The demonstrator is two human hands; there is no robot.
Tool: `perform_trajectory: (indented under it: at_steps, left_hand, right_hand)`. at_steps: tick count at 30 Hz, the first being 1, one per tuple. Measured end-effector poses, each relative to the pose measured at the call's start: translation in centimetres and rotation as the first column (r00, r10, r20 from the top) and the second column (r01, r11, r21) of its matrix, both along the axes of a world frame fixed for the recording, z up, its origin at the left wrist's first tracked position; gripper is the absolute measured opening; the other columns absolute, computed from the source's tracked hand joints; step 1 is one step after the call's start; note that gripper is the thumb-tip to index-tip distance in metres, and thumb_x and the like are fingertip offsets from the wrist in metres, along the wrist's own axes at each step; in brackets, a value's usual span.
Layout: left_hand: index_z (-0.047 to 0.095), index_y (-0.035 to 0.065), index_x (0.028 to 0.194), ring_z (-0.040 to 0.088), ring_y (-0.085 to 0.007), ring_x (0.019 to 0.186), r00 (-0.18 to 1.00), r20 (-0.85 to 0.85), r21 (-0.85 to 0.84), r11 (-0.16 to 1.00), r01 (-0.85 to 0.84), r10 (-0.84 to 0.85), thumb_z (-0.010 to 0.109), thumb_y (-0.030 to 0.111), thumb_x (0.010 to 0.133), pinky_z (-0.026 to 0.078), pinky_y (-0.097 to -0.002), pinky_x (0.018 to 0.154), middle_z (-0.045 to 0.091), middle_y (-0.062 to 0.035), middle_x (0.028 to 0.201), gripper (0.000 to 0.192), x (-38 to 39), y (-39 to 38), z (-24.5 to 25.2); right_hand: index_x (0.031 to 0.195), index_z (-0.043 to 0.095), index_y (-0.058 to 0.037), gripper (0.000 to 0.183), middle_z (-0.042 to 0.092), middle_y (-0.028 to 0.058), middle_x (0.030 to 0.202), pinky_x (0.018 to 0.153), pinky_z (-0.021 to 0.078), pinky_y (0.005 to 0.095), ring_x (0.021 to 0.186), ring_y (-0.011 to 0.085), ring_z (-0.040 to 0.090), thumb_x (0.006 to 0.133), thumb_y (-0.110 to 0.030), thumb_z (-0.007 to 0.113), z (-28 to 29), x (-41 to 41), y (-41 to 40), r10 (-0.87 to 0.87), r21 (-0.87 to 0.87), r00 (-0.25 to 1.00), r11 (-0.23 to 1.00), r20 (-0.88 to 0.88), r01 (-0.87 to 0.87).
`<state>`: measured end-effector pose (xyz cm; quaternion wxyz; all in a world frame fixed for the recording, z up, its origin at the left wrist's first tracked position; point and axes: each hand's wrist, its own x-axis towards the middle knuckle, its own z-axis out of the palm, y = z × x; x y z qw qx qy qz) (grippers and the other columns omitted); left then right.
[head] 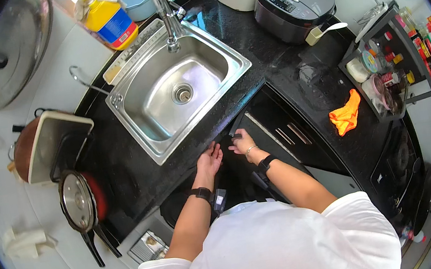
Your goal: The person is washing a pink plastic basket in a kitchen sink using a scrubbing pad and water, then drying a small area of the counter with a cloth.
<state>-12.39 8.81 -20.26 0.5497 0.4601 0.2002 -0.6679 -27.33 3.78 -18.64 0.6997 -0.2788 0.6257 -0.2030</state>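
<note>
My left hand [210, 160] is just below the front edge of the black countertop [134, 193], palm up. Its fingers are apart and partly curled, and I see nothing in it. Close by on the right, my right hand [242, 142] pinches a small dark piece [236, 136] between thumb and fingers; what it is cannot be made out against the dark cabinet. Beside that hand is a dark cabinet panel [266, 138] with a pale edge strip. Above both hands sits a stainless steel sink [156, 113] with its faucet [170, 23].
A rice cooker [293, 8] stands at the back right. An orange cloth [345, 113] lies near a spice rack [378, 114] of jars and bottles. To the left are a pressure cooker [78, 201] with jutting handles and a cutting board [59, 143]. A yellow jug [112, 24] stands behind the sink.
</note>
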Motion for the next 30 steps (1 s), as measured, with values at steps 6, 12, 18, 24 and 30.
perform_trajectory:
  at_steps: [6, 12, 18, 24, 30]
  left_hand:
    - [0.054, 0.0095, 0.103, 0.052, -0.0189, 0.091, 0.995, 0.056, -0.027, 0.996, 0.085, -0.083, 0.051, 0.007, 0.087, 0.044, -0.0347, 0.078, 0.057, -0.0025, 0.105, 0.017, 0.4, 0.6, -0.7]
    - [0.054, 0.0096, 0.105, 0.052, -0.0184, 0.088, 0.987, 0.099, 0.0, 0.992, 0.123, -0.123, 0.053, 0.014, 0.087, 0.045, -0.0304, 0.072, 0.054, -0.0031, 0.109, 0.019, 0.3, 0.7, 0.0]
    - [0.054, 0.0098, 0.105, 0.052, -0.0189, 0.087, 0.994, 0.079, -0.022, 0.997, 0.075, -0.073, 0.052, 0.017, 0.088, 0.046, -0.0321, 0.073, 0.055, -0.0022, 0.109, 0.019, 0.8, 1.1, -1.5]
    - [0.053, 0.0135, 0.105, 0.053, -0.0183, 0.083, 0.983, 0.177, -0.039, 0.998, 0.054, -0.046, 0.053, 0.023, 0.089, 0.046, -0.0317, 0.071, 0.056, -0.0007, 0.107, 0.019, -0.3, 0.9, -1.8]
    - [0.049, 0.0105, 0.108, 0.054, -0.0163, 0.077, 0.926, 0.378, -0.088, 0.994, 0.058, -0.021, 0.051, 0.026, 0.09, 0.046, -0.0287, 0.067, 0.056, -0.0035, 0.104, 0.024, -1.9, 0.4, -1.6]
  right_hand:
    - [0.127, 0.036, -0.016, 0.055, 0.048, 0.0072, 0.121, 0.085, 0.0446, 0.0384, 0.106, 0.0238, 0.052, 0.077, 0.006, 0.033, 0.7, 3.7, -2.5, -0.14, 0.12, 0.947, 0.987, 0.288, 0.109]
    - [0.12, 0.045, -0.0158, 0.046, 0.051, 0.0024, 0.116, 0.087, 0.0419, 0.0364, 0.106, 0.0191, 0.05, 0.079, 0.002, 0.038, 0.2, 2.8, -3.2, -0.107, 0.168, 0.931, 0.984, 0.35, 0.05]
    - [0.096, 0.051, -0.0137, 0.023, 0.053, -0.0004, 0.093, 0.071, 0.0463, 0.029, 0.091, 0.0156, 0.056, 0.08, -0.003, 0.039, -0.9, -0.4, -0.9, -0.071, 0.083, 0.989, 0.995, 0.133, 0.06]
    - [0.104, 0.054, -0.0102, 0.026, 0.056, 0.0008, 0.088, 0.058, 0.0448, 0.0268, 0.072, 0.0127, 0.056, 0.08, -0.006, 0.044, 0.3, -9.1, 2.4, -0.06, -0.038, 0.994, 0.998, -0.093, 0.057]
    - [0.122, 0.048, -0.0051, 0.045, 0.059, 0.0083, 0.08, 0.064, 0.0441, 0.0295, 0.072, 0.0176, 0.056, 0.077, -0.012, 0.049, 1.8, -16.0, 2.9, -0.022, -0.113, 0.96, 0.993, -0.279, -0.01]
